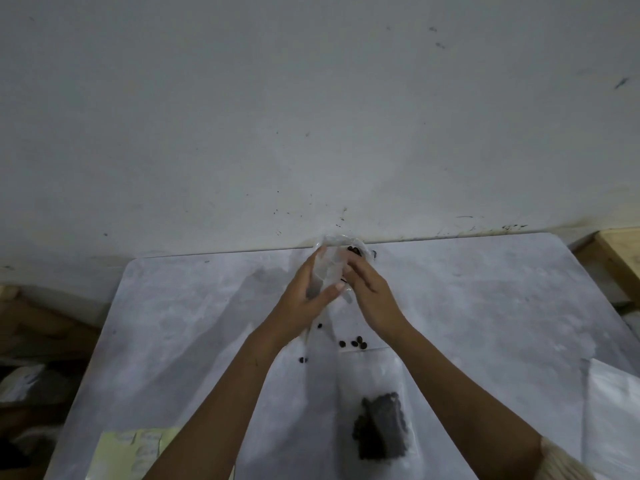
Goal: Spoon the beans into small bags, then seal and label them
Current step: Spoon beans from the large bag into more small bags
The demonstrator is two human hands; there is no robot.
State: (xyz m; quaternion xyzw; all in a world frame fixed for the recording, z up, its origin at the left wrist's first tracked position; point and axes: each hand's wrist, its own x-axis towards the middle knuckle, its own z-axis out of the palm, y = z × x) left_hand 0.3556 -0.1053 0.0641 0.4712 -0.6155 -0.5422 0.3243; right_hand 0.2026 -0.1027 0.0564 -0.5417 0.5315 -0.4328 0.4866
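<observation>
Both hands are raised over the far middle of the white table [485,306], holding a small clear plastic bag [330,268] between them. My left hand [304,296] grips the bag's left side with the thumb across its front. My right hand [367,292] pinches its right side. A few dark beans [355,251] show at the bag's top right. Loose dark beans [355,343] lie on the table below the hands. Nearer to me lies a flat clear bag [377,393] filled with a dark pile of beans [381,427]. No spoon is visible.
A pale yellow sheet of white labels [135,448] lies at the table's near left. White plastic [613,410] lies at the right edge. A grey wall rises just behind the table. Wooden furniture [620,258] stands to the right and dark clutter to the left.
</observation>
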